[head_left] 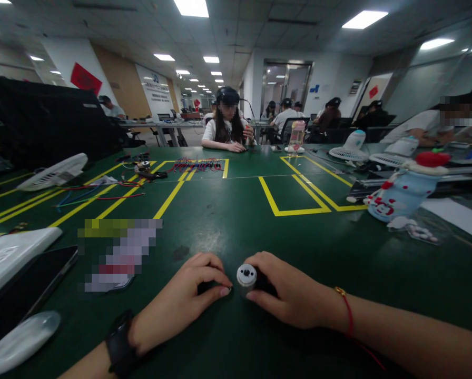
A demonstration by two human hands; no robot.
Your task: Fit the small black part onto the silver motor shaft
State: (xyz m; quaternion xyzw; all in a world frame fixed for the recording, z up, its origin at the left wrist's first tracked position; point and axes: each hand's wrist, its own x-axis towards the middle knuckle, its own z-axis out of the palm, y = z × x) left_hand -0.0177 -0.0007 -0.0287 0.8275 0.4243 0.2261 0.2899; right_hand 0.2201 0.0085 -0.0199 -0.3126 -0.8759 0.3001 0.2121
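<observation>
My right hand (285, 289) is closed round the side of a small silver motor (246, 275), which stands upright on the green table. Its round end faces up, with a dark centre and small holes around it. Just left of the motor, my left hand (200, 284) has its thumb and fingertips pinched together. A tiny dark bit shows at those fingertips, too small to name. A narrow gap lies between my left fingertips and the motor.
At the left lie a black tablet-like slab (34, 284), a white box (18, 255) and a white oval object (22, 342). Coloured wires (101, 189) lie farther back. A blue cup (404, 192) stands right. Across the table sits a person (228, 123).
</observation>
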